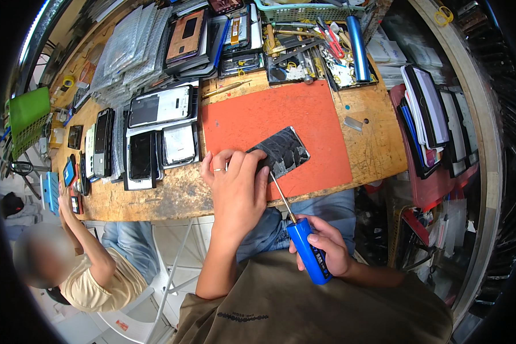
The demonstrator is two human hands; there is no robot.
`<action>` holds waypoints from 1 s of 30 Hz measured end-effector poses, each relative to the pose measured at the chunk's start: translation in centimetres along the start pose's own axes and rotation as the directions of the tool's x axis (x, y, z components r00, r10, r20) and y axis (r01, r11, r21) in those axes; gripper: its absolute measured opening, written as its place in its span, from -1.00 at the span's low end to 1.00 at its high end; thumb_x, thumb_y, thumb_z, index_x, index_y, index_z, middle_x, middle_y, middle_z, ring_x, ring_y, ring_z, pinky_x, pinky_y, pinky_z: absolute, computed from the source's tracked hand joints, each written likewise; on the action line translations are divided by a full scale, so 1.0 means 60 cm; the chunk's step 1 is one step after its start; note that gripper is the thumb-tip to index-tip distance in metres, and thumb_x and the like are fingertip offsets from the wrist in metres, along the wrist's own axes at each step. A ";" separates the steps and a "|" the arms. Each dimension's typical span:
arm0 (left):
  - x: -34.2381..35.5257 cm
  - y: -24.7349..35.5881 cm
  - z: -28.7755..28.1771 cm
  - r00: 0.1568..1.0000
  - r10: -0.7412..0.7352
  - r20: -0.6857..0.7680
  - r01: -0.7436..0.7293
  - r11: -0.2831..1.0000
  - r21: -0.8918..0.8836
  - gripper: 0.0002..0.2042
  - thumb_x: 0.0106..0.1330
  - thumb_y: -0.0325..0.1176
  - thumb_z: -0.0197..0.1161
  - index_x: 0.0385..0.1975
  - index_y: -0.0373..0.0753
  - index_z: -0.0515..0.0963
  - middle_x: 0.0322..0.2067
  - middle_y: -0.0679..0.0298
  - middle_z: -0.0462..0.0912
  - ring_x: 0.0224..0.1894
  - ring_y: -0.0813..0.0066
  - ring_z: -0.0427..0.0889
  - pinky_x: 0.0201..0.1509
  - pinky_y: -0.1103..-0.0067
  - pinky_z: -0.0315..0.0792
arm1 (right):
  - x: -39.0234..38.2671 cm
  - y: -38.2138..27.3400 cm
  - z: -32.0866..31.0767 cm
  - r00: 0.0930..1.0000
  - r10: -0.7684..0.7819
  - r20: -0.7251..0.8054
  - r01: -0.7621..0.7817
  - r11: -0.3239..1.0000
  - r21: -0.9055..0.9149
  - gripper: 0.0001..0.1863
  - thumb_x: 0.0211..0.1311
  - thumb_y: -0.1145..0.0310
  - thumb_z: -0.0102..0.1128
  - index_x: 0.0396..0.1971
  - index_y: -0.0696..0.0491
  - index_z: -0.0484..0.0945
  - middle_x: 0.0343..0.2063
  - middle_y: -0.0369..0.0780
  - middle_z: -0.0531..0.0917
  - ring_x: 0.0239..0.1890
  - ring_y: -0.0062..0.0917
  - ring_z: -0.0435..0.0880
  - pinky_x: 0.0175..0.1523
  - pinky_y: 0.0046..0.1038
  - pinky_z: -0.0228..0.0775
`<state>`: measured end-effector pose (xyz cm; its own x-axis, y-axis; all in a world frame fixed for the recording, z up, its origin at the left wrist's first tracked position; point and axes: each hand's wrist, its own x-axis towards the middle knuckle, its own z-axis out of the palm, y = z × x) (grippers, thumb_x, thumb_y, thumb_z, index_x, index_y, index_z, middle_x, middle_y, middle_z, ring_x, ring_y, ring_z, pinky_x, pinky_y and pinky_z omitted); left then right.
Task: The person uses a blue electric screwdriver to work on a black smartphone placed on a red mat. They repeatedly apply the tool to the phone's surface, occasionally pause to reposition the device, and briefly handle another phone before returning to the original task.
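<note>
On the orange mat (321, 120) lies a dark phone screen (289, 150) with patchy, streaked grey marks over its surface. My left hand (238, 178) grips its near-left end, with bent fingers on top and the thumb along the near edge. A ring is on one of the fingers. My right hand (329, 246) is wrapped round a blue hand-held power tool (308, 249) with a long thin metal shaft. That shaft slants up and left, its tip at the screen's near edge beside my left thumb. Whether the tip touches the screen I cannot tell.
Stacked phone parts (160, 106) stand left of the mat, bubble-wrap sleeves (132, 43) behind them. A tool tray (332, 57) with a blue cylinder (358, 49) lies at the back. Phone panels (424, 109) stand at right. Another person (106, 275) sits at the left.
</note>
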<state>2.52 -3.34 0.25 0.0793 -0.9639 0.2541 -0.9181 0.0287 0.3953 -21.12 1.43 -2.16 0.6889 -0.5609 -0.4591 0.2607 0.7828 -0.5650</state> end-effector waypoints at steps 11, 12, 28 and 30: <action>0.012 0.005 0.010 0.999 0.002 -0.037 -0.002 1.000 0.015 -0.80 0.41 -0.31 0.38 -0.05 -0.15 0.64 -0.23 0.26 0.62 0.06 0.09 0.53 0.50 0.06 0.06 | -0.008 0.001 -0.005 0.999 0.040 0.008 -0.040 0.999 -0.025 -0.32 0.58 0.21 0.07 0.54 0.21 0.17 -0.10 0.01 0.68 -0.36 -0.40 0.76 -0.16 -0.40 0.66; 0.011 0.005 0.009 0.999 0.001 -0.044 -0.001 1.000 0.013 -0.80 0.40 -0.30 0.39 -0.05 -0.15 0.64 -0.23 0.26 0.61 0.06 0.09 0.53 0.49 0.06 0.06 | -0.008 0.002 -0.005 1.000 0.030 0.005 -0.030 0.999 -0.026 -0.31 0.57 0.21 0.07 0.54 0.21 0.17 -0.10 0.01 0.68 -0.36 -0.40 0.76 -0.16 -0.40 0.66; 0.012 0.006 0.003 1.000 0.001 0.002 -0.001 1.000 -0.017 -0.76 0.39 -0.25 0.41 -0.03 -0.14 0.64 -0.17 0.22 0.60 0.07 0.06 0.53 0.51 0.02 0.08 | -0.012 -0.006 -0.011 0.999 0.036 -0.017 -0.037 0.999 -0.030 -0.30 0.57 0.22 0.08 0.55 0.22 0.15 -0.09 0.01 0.67 -0.35 -0.41 0.76 -0.16 -0.40 0.65; 0.011 0.000 0.000 1.000 0.001 0.011 -0.001 0.999 -0.051 -0.76 0.39 -0.25 0.41 -0.02 -0.14 0.65 -0.17 0.22 0.60 0.07 0.07 0.53 0.50 0.02 0.08 | -0.012 -0.005 -0.012 1.000 0.029 -0.007 -0.029 0.999 -0.034 -0.30 0.57 0.22 0.08 0.55 0.22 0.15 -0.09 0.01 0.67 -0.35 -0.41 0.76 -0.16 -0.40 0.65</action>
<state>2.55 -4.01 0.42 0.0739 -0.9667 0.2449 -0.8973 0.0428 0.4394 -22.18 1.38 -2.15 0.6914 -0.5400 -0.4800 0.2175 0.7891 -0.5744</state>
